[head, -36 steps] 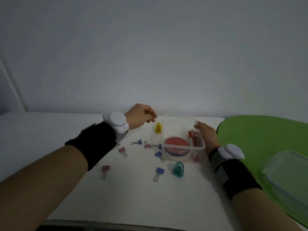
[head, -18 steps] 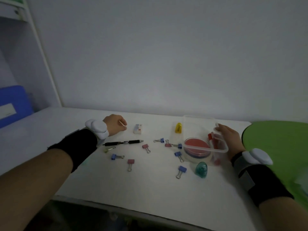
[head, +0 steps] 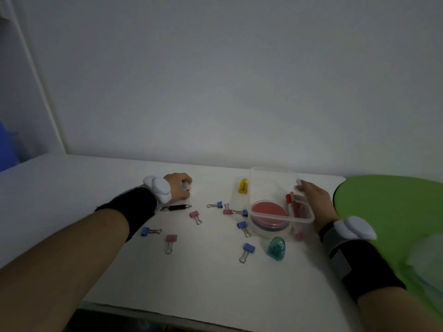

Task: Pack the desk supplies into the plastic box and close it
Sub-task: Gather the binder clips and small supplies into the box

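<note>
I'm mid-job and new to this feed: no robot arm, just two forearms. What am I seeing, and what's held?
No machine here: a person works bare-handed, filmed by one camera on their head, looking down. The white pods are wrist devices. The left hand curls round a small eraser; the right hand grips the rim of the clear plastic box, which holds a red ink pad and a red marker. On the white table lie binder clips, a black pen, a yellow sharpener and a teal sharpener.
</note>
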Demonstrator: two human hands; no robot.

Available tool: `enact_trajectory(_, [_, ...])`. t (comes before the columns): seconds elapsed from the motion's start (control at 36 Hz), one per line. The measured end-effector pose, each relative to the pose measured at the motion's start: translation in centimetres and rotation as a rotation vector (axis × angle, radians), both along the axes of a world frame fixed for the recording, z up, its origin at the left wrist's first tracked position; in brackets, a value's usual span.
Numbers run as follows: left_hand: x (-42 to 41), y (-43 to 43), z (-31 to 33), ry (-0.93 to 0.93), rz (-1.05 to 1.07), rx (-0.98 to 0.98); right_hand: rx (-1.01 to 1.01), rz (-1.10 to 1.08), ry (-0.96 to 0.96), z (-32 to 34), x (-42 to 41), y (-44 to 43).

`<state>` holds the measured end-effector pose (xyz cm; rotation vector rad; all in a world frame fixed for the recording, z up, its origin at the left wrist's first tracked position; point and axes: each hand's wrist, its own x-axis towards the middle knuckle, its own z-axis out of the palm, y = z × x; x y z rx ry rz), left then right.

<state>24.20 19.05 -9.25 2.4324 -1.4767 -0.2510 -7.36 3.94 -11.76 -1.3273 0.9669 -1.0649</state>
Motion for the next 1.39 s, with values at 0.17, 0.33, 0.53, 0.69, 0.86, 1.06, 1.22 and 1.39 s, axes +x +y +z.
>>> enact_trajectory(0.17, [-1.9, -1.7, 1.6, 0.036, 0.031, -0.236, -0.007, -0.018, 0.011, 0.1, 0.1, 0.2])
enact_trajectory(0.33, [-7.3, -4.7, 3.8, 0.119, -0.184, -0.521, -0.049, -0.029, 0.053, 0.0, 0.0, -0.2])
enact_trajectory(0.53, [-14.4, -7.6, 4.7, 0.118, -0.447, -0.246, -0.122, -0.045, 0.129, 0.3, 0.0, -0.1])
enact_trajectory(0.69, [-17.1, -10.8, 3.5, 0.047, -0.443, -0.011, -0.177, -0.034, 0.146, 0.2, 0.1, -0.1])
enact_trajectory(0.86, [-17.8, -12.4, 3.2, 0.061, -0.459, 0.140, -0.199, -0.039, 0.163, 0.1, 0.1, -0.4])
enact_trajectory(1.06, [-17.8, -12.9, 2.9, 0.164, -0.444, 0.175, -0.180, -0.042, 0.158, 0.2, 0.2, -0.4])
enact_trajectory(1.22, [-17.9, -12.7, 2.8, 0.223, -0.454, 0.169, -0.174, -0.040, 0.173, 0.2, 0.3, -0.3])
enact_trajectory(1.39, [-17.1, -10.9, 4.9, 0.090, -0.308, -0.273, -0.145, -0.036, 0.160, 0.3, 0.2, 0.2])
